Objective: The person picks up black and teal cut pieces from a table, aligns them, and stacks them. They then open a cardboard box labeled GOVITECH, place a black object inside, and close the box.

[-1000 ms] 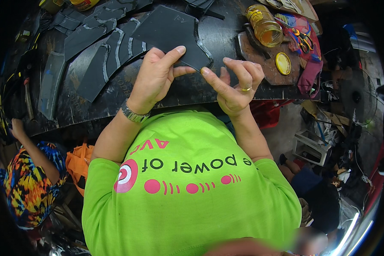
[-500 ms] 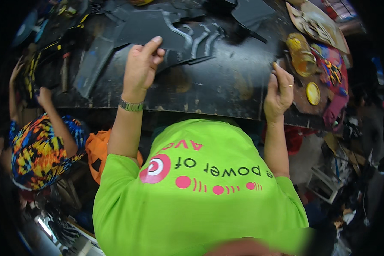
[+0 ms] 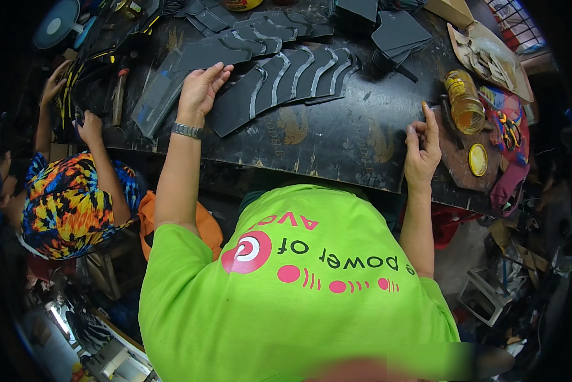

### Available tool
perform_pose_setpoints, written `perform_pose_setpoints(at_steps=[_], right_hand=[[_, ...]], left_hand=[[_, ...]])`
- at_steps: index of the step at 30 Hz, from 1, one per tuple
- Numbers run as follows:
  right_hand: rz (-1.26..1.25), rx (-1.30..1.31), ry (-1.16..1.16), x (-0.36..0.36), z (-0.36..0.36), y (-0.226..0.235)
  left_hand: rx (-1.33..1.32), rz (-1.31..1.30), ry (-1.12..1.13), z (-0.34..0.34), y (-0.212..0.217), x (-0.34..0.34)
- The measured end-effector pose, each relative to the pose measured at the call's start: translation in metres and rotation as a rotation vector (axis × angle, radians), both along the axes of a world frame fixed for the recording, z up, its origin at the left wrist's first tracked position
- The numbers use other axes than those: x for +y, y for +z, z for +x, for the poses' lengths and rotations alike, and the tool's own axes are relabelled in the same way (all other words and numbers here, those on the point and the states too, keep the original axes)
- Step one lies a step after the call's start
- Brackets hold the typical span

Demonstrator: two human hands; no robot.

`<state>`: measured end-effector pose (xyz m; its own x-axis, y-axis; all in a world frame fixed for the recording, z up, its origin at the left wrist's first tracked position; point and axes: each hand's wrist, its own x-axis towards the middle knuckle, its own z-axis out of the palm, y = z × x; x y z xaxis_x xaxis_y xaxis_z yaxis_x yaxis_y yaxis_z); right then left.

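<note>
My left hand (image 3: 201,92) is closed with its fingertips on the near edge of a dark grey flat cut piece (image 3: 211,53). That piece lies over the back row of similar pieces. In front of it, a fanned row of dark grey cut pieces (image 3: 308,75) overlaps on the table, each with a pale, shiny strip along its curved edge. Over the table's front edge at the right, my right hand (image 3: 423,149) holds nothing that I can see. Its index finger points up with a yellowish tip, and the others are loosely bent.
An open jar of amber liquid (image 3: 468,113) stands at the right by its yellow lid (image 3: 477,160) and scissors (image 3: 509,130). More grey pieces (image 3: 400,33) are stacked behind. At the left, a wooden-handled tool (image 3: 118,99) lies near another person's hand (image 3: 90,126).
My left hand has moved left, and the grey piece has shifted left with it, uncovering the front fanned row. My right hand has stayed near the table edge, its index finger now straighter.
</note>
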<state>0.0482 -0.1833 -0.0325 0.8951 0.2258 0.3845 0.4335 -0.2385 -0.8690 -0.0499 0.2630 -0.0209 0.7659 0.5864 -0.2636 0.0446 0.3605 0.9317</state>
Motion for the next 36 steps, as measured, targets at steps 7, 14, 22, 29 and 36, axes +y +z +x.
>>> perform_pose_setpoints(at_steps=[7,14,22,29,36], right_hand=[[0.0,0.02,-0.015,0.002,0.001,0.0],[0.017,0.003,0.002,0.001,0.002,-0.001],[0.005,0.027,-0.02,0.005,0.0,0.004],[-0.012,-0.011,-0.051,0.006,0.002,0.0],[-0.045,-0.005,-0.072,0.007,0.003,0.0]], left_hand=[[0.068,0.036,-0.049,-0.004,0.001,-0.001],[0.352,0.446,-0.122,-0.031,0.031,0.0],[0.009,0.842,-0.059,-0.021,0.072,-0.098],[-0.276,0.907,-0.721,0.025,0.068,-0.197],[-0.575,0.92,-0.893,0.07,0.042,-0.242]])
